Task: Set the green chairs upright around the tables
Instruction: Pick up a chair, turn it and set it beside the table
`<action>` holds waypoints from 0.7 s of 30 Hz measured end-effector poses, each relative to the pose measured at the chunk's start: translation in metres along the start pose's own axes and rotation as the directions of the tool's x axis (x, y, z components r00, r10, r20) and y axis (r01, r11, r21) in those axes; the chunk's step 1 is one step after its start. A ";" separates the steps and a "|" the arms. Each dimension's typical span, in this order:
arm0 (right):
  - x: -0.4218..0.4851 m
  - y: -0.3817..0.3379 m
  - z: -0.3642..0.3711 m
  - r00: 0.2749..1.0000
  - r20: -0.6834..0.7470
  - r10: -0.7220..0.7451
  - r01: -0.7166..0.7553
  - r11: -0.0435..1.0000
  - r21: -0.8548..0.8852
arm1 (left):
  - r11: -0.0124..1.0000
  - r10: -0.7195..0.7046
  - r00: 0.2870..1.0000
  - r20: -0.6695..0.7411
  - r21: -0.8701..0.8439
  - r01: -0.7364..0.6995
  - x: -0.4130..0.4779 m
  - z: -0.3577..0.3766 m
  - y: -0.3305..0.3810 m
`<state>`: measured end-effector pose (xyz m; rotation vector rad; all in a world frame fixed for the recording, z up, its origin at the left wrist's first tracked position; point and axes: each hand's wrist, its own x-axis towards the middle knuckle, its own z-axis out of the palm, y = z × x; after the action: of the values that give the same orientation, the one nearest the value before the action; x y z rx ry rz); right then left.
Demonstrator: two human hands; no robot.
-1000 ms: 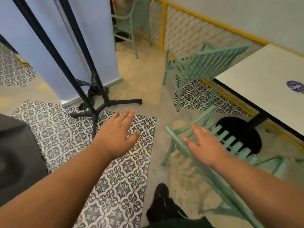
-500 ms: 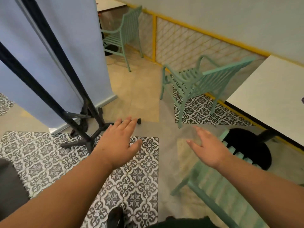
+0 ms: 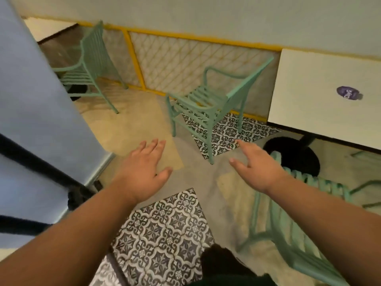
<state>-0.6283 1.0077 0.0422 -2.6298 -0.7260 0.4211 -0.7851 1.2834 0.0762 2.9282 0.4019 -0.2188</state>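
**Hands out and empty, one green chair off its feet at 4 o'clock**

The left hand (image 3: 142,172) reaches forward palm down over the floor (image 3: 193,178). Its grip is slack, fingers straight and a little spread, holding nothing. The right hand (image 3: 257,170) is stretched out beside it, its grip likewise apart, forefinger leading and thumb out to the side, touching nothing.

Three mint-green slatted metal armchairs are in view. The middle chair (image 3: 208,104) stands on all four legs at 12 o'clock. Its back is turned to the table (image 3: 321,79) at 2 o'clock and it sits partly on a patch of patterned tiles (image 3: 226,131). The far chair (image 3: 88,65) stands upright at 10 o'clock, close to the lattice rail (image 3: 185,58) with its yellow frame. The tipped chair (image 3: 288,234) lies at 4 o'clock beneath the right forearm. Its slatted back slants across the floor and its frame runs off the bottom edge. It is blurred, so its exact pose is hard to read.

The table has a pale top bearing a round purple sticker (image 3: 348,92) and stands on a black round base (image 3: 292,155). At 9 o'clock a blue panel (image 3: 31,89) hangs behind a black stand (image 3: 41,162).
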 end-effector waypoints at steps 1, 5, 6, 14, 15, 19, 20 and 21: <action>0.010 0.001 -0.004 1.000 -0.009 0.025 -0.025 1.000 0.005 | 1.000 0.020 1.000 -0.002 0.002 -0.020 0.019 -0.001 0.000; 0.062 0.017 -0.021 0.997 -0.036 0.073 -0.072 0.997 0.023 | 0.999 0.047 0.999 0.003 -0.027 -0.047 0.097 -0.005 0.005; 0.078 0.021 -0.025 0.996 -0.039 0.082 -0.081 0.996 0.023 | 0.998 0.049 0.999 0.006 -0.036 -0.049 0.116 -0.006 0.005; 0.187 0.038 -0.053 0.988 -0.048 0.145 -0.143 0.989 0.049 | 0.993 0.105 0.994 -0.027 -0.050 -0.106 0.251 -0.019 -0.005; 0.200 0.038 -0.055 0.987 -0.044 0.152 -0.149 0.987 0.051 | 0.993 0.106 0.994 -0.025 -0.051 -0.108 0.266 -0.019 -0.008; 0.250 0.037 -0.060 0.986 -0.065 0.157 -0.153 0.987 0.052 | 0.989 0.142 0.990 0.011 -0.033 -0.141 0.329 -0.016 -0.022; 0.264 0.038 -0.060 0.983 -0.073 0.167 -0.163 0.985 0.060 | 0.988 0.152 0.988 0.016 -0.028 -0.152 0.349 -0.015 -0.026; 0.275 0.038 -0.060 0.982 -0.079 0.172 -0.167 0.984 0.068 | 0.987 0.160 0.987 0.015 -0.028 -0.159 0.365 -0.014 -0.029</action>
<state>-0.3633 1.1098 0.0288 -2.6438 -0.4563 0.3699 -0.4442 1.4057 0.0236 2.9107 0.1652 -0.2143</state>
